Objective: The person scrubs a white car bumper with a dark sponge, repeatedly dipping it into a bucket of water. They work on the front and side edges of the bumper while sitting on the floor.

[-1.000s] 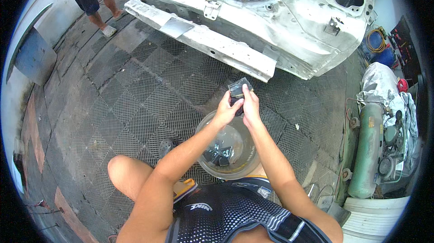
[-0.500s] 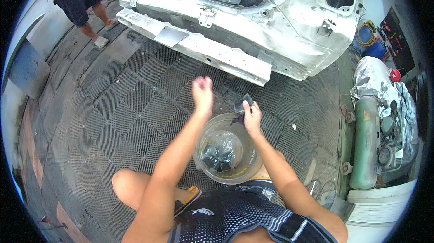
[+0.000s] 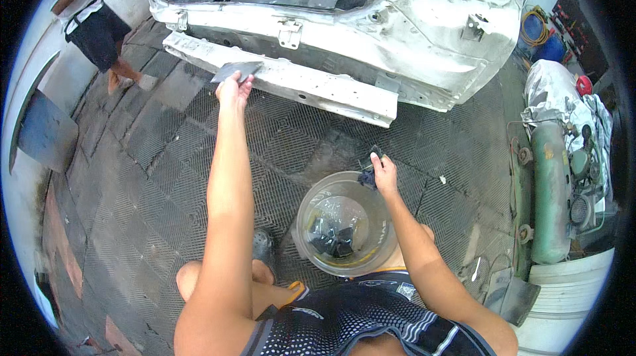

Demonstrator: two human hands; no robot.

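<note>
My left hand (image 3: 235,92) reaches out to the white metal sill panel (image 3: 318,87), its fingers closed on the edge of a thin grey sheet of sandpaper (image 3: 233,68). The sheet tilts over the panel. My right hand (image 3: 385,174) pinches a small dark pad (image 3: 376,151) just beyond the rim of a clear plastic bucket (image 3: 308,198). Below those fingers is a bunched dark cloth (image 3: 367,179); I cannot tell whether it is held or hangs on the rim. Water and several dark pieces (image 3: 341,240) are in the bucket.
Behind the panel stands a stripped white car body (image 3: 424,31). A person (image 3: 99,31) in dark shorts is at the far left. To the right are a green tank (image 3: 550,190) and a silver cover (image 3: 548,94). Dark ribbed mats (image 3: 172,203) cover the floor.
My left hand has moved forward and left from beyond the bucket and taken hold of the grey sheet that lay on the panel. The right hand still holds the pad. The person has shifted left.
</note>
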